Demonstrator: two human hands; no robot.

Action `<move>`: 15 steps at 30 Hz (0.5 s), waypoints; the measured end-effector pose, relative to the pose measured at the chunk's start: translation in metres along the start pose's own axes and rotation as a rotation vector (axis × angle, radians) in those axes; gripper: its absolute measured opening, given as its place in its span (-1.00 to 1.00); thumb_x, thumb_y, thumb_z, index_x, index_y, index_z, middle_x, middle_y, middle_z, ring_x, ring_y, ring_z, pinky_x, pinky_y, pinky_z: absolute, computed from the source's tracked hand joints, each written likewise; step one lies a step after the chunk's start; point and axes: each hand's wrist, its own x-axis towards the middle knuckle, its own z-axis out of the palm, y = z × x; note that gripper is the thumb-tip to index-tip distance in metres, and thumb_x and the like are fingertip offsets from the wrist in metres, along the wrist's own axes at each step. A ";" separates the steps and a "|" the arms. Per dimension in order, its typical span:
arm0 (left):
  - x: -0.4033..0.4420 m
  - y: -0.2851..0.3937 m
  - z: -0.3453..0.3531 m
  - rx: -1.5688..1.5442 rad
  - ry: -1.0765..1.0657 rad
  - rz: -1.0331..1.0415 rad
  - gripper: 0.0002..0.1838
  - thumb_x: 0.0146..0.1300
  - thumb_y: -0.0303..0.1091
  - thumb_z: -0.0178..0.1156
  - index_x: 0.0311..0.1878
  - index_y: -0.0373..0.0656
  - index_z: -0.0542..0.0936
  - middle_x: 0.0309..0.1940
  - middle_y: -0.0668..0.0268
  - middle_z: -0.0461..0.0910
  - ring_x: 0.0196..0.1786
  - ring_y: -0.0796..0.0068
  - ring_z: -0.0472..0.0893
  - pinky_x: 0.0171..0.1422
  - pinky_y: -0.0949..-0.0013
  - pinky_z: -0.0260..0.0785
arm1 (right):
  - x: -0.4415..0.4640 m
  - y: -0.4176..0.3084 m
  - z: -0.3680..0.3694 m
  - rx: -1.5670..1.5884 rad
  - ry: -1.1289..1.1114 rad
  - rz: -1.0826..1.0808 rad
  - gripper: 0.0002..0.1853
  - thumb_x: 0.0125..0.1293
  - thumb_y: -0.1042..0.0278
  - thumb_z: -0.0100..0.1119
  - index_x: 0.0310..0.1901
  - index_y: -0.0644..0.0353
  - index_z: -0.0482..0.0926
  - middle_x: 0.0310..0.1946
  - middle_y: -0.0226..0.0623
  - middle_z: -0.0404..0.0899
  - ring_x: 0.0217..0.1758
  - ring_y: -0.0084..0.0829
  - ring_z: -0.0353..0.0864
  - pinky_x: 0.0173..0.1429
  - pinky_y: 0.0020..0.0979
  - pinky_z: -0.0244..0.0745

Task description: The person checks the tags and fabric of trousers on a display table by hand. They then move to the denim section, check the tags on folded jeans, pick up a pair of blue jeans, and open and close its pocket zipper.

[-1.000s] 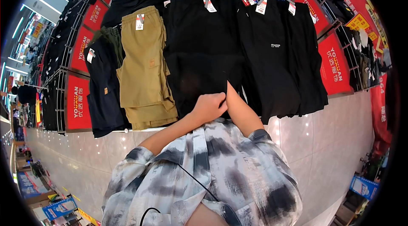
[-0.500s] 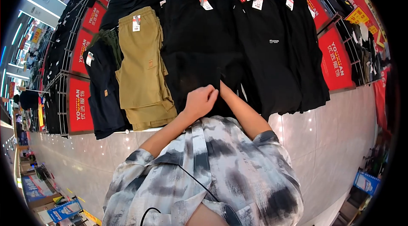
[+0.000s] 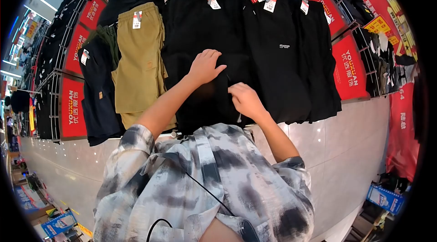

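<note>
A folded pair of black trousers (image 3: 200,28) lies in front of me on the display, a white price tag (image 3: 213,1) near its top. My left hand (image 3: 207,66) rests flat on the dark cloth, fingers stretched and thumb apart. Lower and to the right, my right hand (image 3: 246,98) has its fingers bent at the edge of the same trousers, pinching the fabric. Khaki trousers (image 3: 139,60) are folded in a stack to the left. On the right lies another black pair (image 3: 280,69) with a small white logo.
Navy trousers (image 3: 98,92) lie at the far left and more black trousers (image 3: 321,60) at the right. Red signs (image 3: 350,67) line wire racks on both sides. Tiled floor (image 3: 309,142) runs below the display edge. A blue box (image 3: 386,199) stands lower right.
My left hand has moved up and spread out on the black trousers. My right hand has come out from under the cloth fold to its edge. The raised fold now lies flatter.
</note>
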 end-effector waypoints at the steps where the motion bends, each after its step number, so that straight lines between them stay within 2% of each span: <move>1: 0.003 -0.003 0.008 0.019 -0.028 -0.010 -0.49 0.21 -0.07 0.34 0.11 -0.21 0.55 0.13 0.20 0.56 0.25 0.15 0.48 0.33 0.16 0.32 | -0.002 0.001 -0.004 0.041 0.069 0.038 -0.78 0.16 0.60 0.15 -0.14 0.27 0.59 -0.20 -0.19 0.60 -0.08 -0.13 0.59 -0.02 -0.22 0.54; 2: 0.007 -0.005 0.016 0.039 -0.057 -0.019 -0.48 0.19 -0.06 0.35 0.11 -0.20 0.56 0.12 0.20 0.56 0.23 0.16 0.49 0.31 0.16 0.32 | -0.001 0.004 0.000 0.048 0.165 0.109 -0.81 0.18 0.54 0.21 -0.14 0.20 0.60 -0.23 -0.27 0.60 -0.09 -0.18 0.59 -0.06 -0.24 0.54; 5: 0.012 -0.014 0.037 0.095 -0.167 -0.074 -0.45 0.14 -0.04 0.39 0.10 -0.18 0.57 0.05 0.24 0.57 0.17 0.20 0.51 0.25 0.19 0.35 | 0.011 0.011 0.014 0.001 0.255 0.226 -0.80 0.20 0.47 0.26 -0.12 0.20 0.59 -0.22 -0.26 0.60 -0.09 -0.18 0.59 -0.06 -0.23 0.54; 7: 0.015 -0.015 0.041 0.136 -0.208 -0.103 -0.47 0.12 -0.04 0.41 0.07 -0.16 0.58 -0.02 0.26 0.57 0.12 0.22 0.52 0.21 0.20 0.35 | 0.017 0.026 0.034 -0.092 0.219 0.252 -0.75 0.18 0.44 0.30 -0.09 0.17 0.60 -0.21 -0.27 0.59 -0.04 -0.17 0.60 -0.04 -0.21 0.56; 9: 0.018 -0.018 0.042 0.180 -0.205 -0.124 -0.50 0.10 -0.05 0.43 0.02 -0.13 0.58 -0.08 0.28 0.57 0.07 0.25 0.53 0.18 0.21 0.36 | 0.023 0.036 0.048 -0.175 0.165 0.268 -0.78 0.17 0.46 0.27 -0.12 0.15 0.60 -0.22 -0.26 0.59 -0.06 -0.16 0.63 -0.08 -0.21 0.58; 12: 0.017 -0.025 0.042 0.179 -0.220 -0.121 -0.60 0.12 -0.07 0.41 -0.07 -0.09 0.58 -0.12 0.31 0.58 0.03 0.24 0.54 0.15 0.21 0.35 | 0.034 0.043 0.061 -0.257 0.161 0.337 -0.84 0.17 0.51 0.21 -0.19 0.14 0.58 -0.24 -0.23 0.61 -0.17 -0.08 0.66 -0.17 -0.15 0.57; 15: 0.015 -0.030 0.046 0.158 -0.216 -0.130 -0.68 0.16 -0.11 0.38 -0.14 -0.07 0.57 -0.16 0.33 0.59 -0.01 0.24 0.54 0.11 0.20 0.35 | 0.044 0.052 0.070 -0.351 0.127 0.319 -0.91 0.15 0.49 0.18 -0.29 0.17 0.54 -0.35 -0.20 0.61 -0.32 -0.15 0.69 -0.26 -0.21 0.60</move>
